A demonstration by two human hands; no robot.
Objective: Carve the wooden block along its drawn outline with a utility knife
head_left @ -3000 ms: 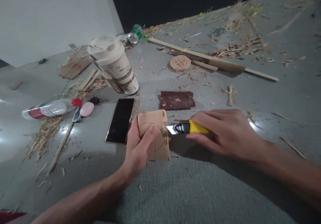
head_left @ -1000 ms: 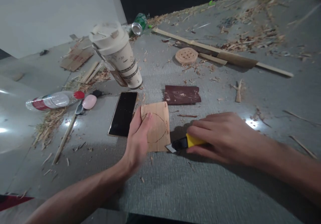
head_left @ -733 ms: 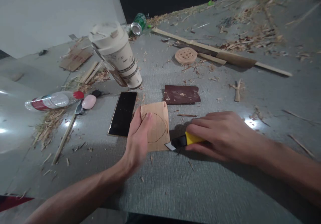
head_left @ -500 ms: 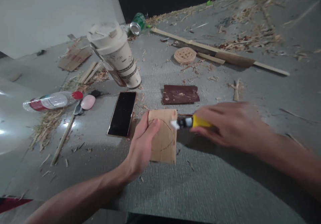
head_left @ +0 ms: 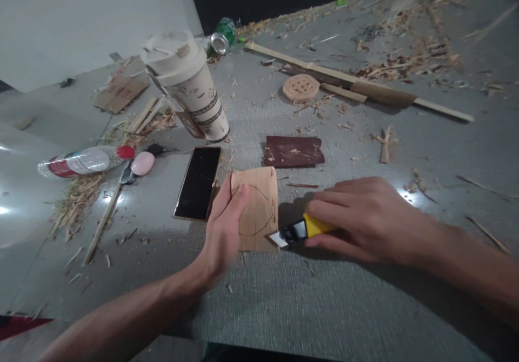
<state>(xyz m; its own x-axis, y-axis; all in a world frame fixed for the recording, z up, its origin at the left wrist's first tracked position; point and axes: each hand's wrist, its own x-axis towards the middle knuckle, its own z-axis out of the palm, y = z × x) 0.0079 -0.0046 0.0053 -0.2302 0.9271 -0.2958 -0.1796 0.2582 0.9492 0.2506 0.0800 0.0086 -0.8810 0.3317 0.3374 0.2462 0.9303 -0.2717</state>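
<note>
My left hand (head_left: 224, 224) grips a flat tan piece of bark or thin wood (head_left: 259, 197) by its left side, thumb on top and the other fingers mostly hidden. A dark round outline is drawn on its face. In my right hand (head_left: 360, 219) is a utility knife (head_left: 302, 229), yellow-handled, its blade out and pointing left. The blade tip lies at the piece's lower right corner; whether it cuts in, I cannot tell. Just beyond the piece lies a dark red-brown bark strip (head_left: 294, 151). A black-screened phone (head_left: 198, 182) rests left of my left hand.
A tall lidded paper cup (head_left: 198, 94) stands behind the phone. Farther left lie a plastic bottle (head_left: 89, 162) and a pink oval object (head_left: 142, 163). At the back are a green can (head_left: 223, 36), a round wooden disc with holes (head_left: 300, 87), a long stick (head_left: 441, 109) and scattered shavings.
The knife has moved down along the piece's right edge, from its upper part to the lower right corner. The held piece and my left hand have shifted slightly left and up.
</note>
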